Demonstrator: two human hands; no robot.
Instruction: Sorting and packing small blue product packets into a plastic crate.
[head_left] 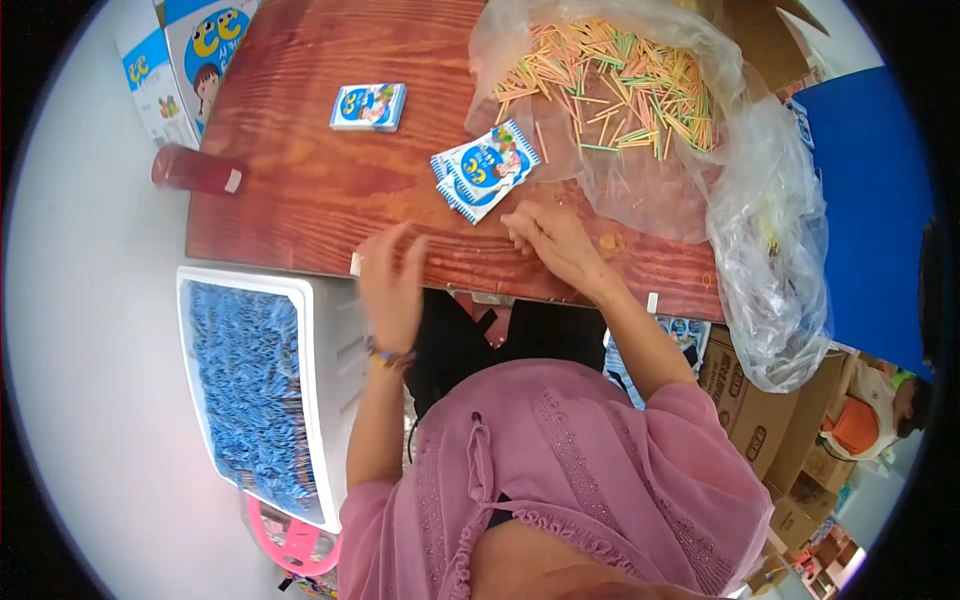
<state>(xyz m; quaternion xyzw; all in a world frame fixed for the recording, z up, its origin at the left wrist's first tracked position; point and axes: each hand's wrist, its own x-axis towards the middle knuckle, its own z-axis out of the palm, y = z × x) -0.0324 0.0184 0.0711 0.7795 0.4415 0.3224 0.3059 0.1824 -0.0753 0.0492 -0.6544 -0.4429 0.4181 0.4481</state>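
Over the table's front edge is my left hand (388, 285), blurred by motion, its fingers apart and nothing seen in them. My right hand (555, 242) rests at the edge of the wooden table, fingers curled closed; whatever they hold, if anything, is hidden. Just beyond it, a few overlapping blue-and-white sachets (485, 168) lie fanned out at a tilt. Farther left sits a neat stack of similar sachets (368, 107). Pastel pink, yellow and green thin sticks (620, 85) are heaped on an opened clear plastic bag (650, 195) at the far right.
A white tub (308, 400) packed with blue sachets stands left, below the table (290, 215). A dark red cylinder (195, 168) lies at the table's left edge, near printed boxes (160, 90). Cardboard boxes (760, 420) and a blue panel (870, 210) are at right.
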